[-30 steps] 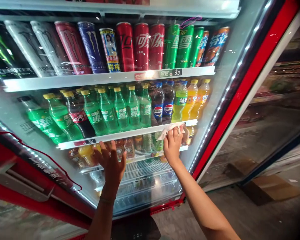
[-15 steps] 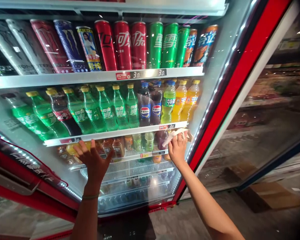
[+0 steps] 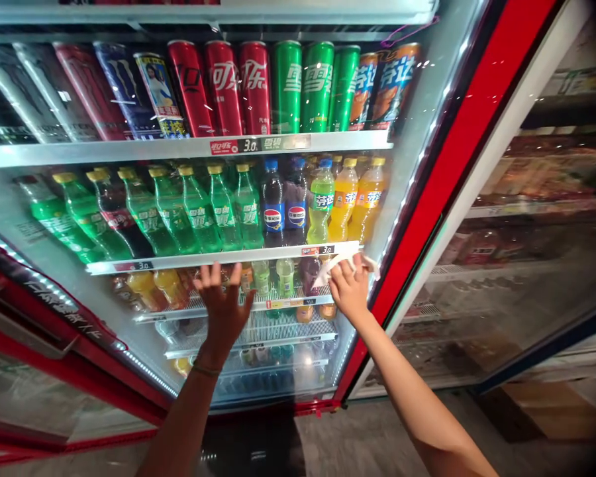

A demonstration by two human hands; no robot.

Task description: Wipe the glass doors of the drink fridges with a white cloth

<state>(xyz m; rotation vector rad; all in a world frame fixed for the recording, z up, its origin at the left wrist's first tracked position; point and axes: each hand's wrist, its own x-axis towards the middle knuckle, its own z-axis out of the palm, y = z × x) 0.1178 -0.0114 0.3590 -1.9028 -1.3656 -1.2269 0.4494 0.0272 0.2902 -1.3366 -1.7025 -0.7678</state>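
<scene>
My left hand [image 3: 223,305] lies flat with fingers spread against the glass door [image 3: 417,119] of a drinks fridge, over the third shelf. My right hand [image 3: 348,289] presses a crumpled white cloth [image 3: 345,264] onto the glass near the door's right edge, at the level of the second shelf rail [image 3: 218,257]. Behind the glass stand green soda bottles [image 3: 193,209], two dark cola bottles [image 3: 283,202] and orange bottles [image 3: 365,199].
The top shelf holds red cans [image 3: 228,86], green cans [image 3: 308,86] and energy drink cans [image 3: 79,93]. A red door frame [image 3: 457,172] runs diagonally on the right, with another glass-fronted cooler [image 3: 536,252] beyond. A cardboard box [image 3: 561,404] lies on the floor.
My left hand slid right across the glass, from the lower left to under the green bottles. My right hand with the cloth stayed near the door's right edge, shifting slightly.
</scene>
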